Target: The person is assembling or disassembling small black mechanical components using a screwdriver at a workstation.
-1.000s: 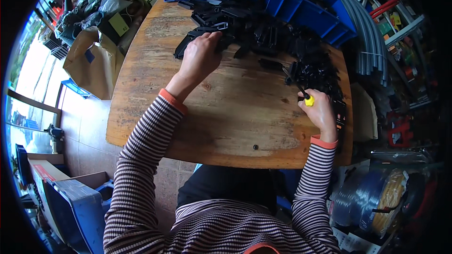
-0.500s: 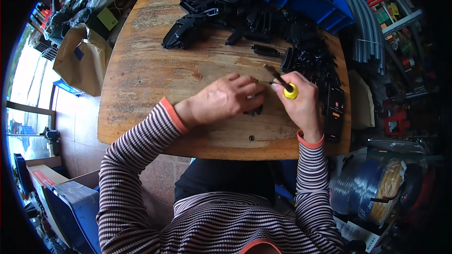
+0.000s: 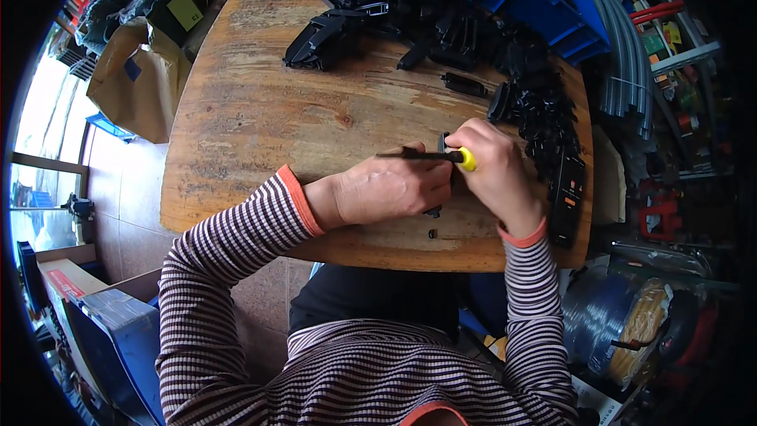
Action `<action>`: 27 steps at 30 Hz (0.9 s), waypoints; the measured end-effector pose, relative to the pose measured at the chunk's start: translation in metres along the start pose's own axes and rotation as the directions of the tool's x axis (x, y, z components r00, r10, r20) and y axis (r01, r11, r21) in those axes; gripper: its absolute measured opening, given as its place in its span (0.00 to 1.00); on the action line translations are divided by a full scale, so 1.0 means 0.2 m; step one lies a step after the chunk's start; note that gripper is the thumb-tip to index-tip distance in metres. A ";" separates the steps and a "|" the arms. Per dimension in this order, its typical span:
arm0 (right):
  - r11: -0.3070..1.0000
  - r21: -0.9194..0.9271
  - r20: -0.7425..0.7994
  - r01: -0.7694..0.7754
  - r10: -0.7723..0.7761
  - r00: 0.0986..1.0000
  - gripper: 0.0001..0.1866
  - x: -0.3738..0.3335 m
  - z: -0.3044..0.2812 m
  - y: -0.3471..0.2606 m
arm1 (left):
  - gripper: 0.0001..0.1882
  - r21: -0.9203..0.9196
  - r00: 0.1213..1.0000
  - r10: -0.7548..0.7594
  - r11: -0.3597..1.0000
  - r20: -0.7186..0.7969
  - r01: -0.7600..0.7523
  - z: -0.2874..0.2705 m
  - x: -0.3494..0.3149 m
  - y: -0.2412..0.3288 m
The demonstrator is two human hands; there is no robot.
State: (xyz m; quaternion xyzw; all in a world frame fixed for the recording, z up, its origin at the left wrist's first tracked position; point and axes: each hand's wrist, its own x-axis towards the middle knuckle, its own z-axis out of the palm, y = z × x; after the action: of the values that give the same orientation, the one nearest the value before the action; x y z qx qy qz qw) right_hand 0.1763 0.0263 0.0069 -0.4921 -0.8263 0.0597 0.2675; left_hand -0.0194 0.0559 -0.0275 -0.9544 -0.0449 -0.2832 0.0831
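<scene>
My right hand (image 3: 493,162) is closed round a tool with a yellow end (image 3: 468,159) and a long dark shaft (image 3: 410,155). The shaft points left and passes above my left hand (image 3: 390,188). That hand is closed on a black part (image 3: 444,142), mostly hidden by the fingers; a bit of it shows beyond the knuckles and below them. My two hands nearly meet. Close to the table's near edge lies a tiny dark piece (image 3: 432,233). Which kind of tool it is, I cannot tell.
Black plastic parts (image 3: 323,38) are heaped along the far and right side of the wooden table (image 3: 260,110). Blue bins (image 3: 528,0) stand behind them. A flat black device (image 3: 566,197) rests at the right edge. A brown paper bag (image 3: 138,95) stands at the left.
My right hand has turned, and the tool's shaft has swung over to point left across my left hand. My left hand has tightened round the black part. The view has shifted slightly.
</scene>
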 end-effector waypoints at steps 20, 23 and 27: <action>0.738 -0.231 -0.223 -0.634 0.594 0.773 0.09 -0.35 -0.44 0.29 | 0.12 -0.129 0.982 -0.114 0.983 0.153 0.135 0.03 0.16 -0.07; 0.669 -0.345 -0.174 -0.658 0.643 0.745 0.13 -0.46 -0.42 0.22 | 0.12 -0.297 0.909 -0.407 0.861 0.089 0.414 0.01 0.20 -0.14; 0.635 -0.382 -0.084 -0.672 0.700 0.709 0.14 -0.44 -0.44 0.13 | 0.14 -0.214 0.704 -0.695 0.717 -0.147 0.663 0.01 0.22 -0.33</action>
State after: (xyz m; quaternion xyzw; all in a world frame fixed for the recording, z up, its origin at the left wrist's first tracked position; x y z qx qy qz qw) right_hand 0.2735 -0.0499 0.0389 -0.8086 -0.5809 0.0112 0.0925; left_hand 0.0097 0.1236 0.0030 -0.8368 -0.3640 -0.3984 -0.0925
